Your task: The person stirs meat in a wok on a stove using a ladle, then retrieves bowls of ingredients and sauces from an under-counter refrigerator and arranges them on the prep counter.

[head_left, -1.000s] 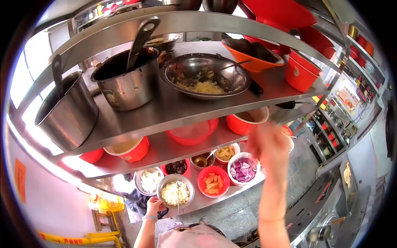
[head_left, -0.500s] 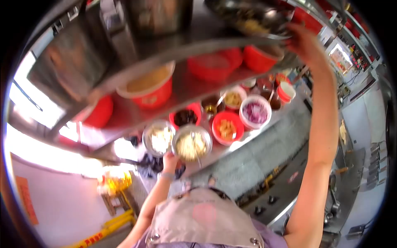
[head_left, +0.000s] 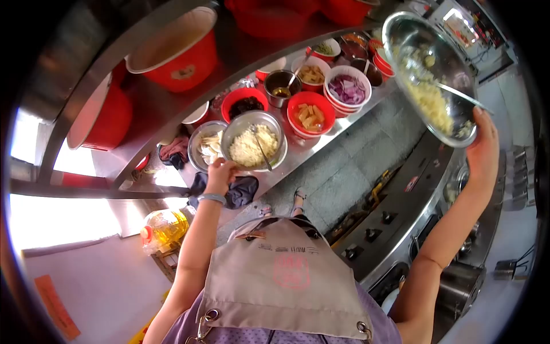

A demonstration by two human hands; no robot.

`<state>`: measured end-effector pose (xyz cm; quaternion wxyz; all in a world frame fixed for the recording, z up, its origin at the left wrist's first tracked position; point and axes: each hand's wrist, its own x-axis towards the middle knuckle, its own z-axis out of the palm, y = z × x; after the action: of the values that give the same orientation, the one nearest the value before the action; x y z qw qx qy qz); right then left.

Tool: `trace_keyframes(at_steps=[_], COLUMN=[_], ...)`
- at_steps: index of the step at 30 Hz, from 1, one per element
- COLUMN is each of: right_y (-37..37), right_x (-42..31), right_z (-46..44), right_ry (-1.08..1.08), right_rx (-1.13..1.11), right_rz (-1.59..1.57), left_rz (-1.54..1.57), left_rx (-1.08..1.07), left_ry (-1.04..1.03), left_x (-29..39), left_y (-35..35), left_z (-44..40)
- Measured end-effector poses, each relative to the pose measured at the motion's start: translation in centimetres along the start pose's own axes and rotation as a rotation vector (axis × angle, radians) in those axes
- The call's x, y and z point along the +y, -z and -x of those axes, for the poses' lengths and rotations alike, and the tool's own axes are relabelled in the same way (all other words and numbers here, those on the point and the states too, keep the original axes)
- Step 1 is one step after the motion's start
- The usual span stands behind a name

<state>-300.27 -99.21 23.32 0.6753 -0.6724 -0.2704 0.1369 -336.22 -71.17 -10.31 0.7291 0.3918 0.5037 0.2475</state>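
Note:
My right hand (head_left: 484, 146) grips the rim of a large metal bowl (head_left: 401, 28), raised and tilted at the upper right. Pale yellow chopped food (head_left: 432, 109) and a metal spoon (head_left: 464, 96) lie inside it. My left hand (head_left: 222, 173) is closed at the rim of a smaller metal bowl (head_left: 228, 129) on the counter. That bowl holds finely chopped pale food (head_left: 249, 150) with a spoon (head_left: 262, 148) in it. Just left of it is a metal bowl of white pieces (head_left: 209, 148). Dark cloth (head_left: 242, 192) lies below my left hand.
Bowls of purple onion (head_left: 347, 89), orange-brown pieces (head_left: 310, 117) and dark food (head_left: 246, 105) line the steel counter (head_left: 312, 157). A shelf edge (head_left: 252, 63) with red tubs (head_left: 183, 63) overhangs it. The stove (head_left: 395, 200) stands on the right. An oil jug (head_left: 166, 226) is at lower left.
My right hand has brought the large bowl away from the upper shelf, out to the right and lower. My left hand stays by the smaller bowl. The view has tilted down.

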Motion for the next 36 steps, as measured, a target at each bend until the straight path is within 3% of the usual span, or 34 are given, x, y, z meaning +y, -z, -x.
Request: trace_keyframes(at_steps=[3, 8, 11, 19, 27, 31, 33, 36], right_y=[0.7, 0.0, -1.3, -6.5, -7.1, -6.0, -5.2, -4.1], right_x=[5.2, 14.6, 20.6, 32.2, 33.8, 33.0, 33.0, 32.7], right_z=[3.0, 7.6, 9.8, 13.1, 13.6, 13.2, 12.6, 11.7], right_ry=[-0.026, -0.212, -0.247, -0.357, -0.350, -0.394, -0.319, -0.299], right_rx=[0.138, -0.030, -0.131, -0.196, -0.157, -0.143, -0.147, -0.137], right_rz=[-0.029, 0.012, 0.034, -0.137, -0.156, -0.190, -0.166, -0.189], left_rz=[0.032, -0.111, -0.085, -0.056, -0.384, -0.324, -0.322, -0.362], left_rx=[-0.022, -0.001, -0.022, -0.071, -0.253, -0.427, -0.427, -0.607], left_ry=[-0.014, -0.148, -0.126, -0.211, -0.096, -0.037, -0.066, -0.151], left_x=[2.2, 5.9, 7.1, 9.7, 14.3, 17.1, 19.0, 22.5], left_y=[1.4, 1.3, 2.2, 1.1, -5.3, -10.3, -13.4, -16.7], left_z=[0.9, 4.0, 4.7, 7.5, 13.2, 15.8, 17.4, 18.6])
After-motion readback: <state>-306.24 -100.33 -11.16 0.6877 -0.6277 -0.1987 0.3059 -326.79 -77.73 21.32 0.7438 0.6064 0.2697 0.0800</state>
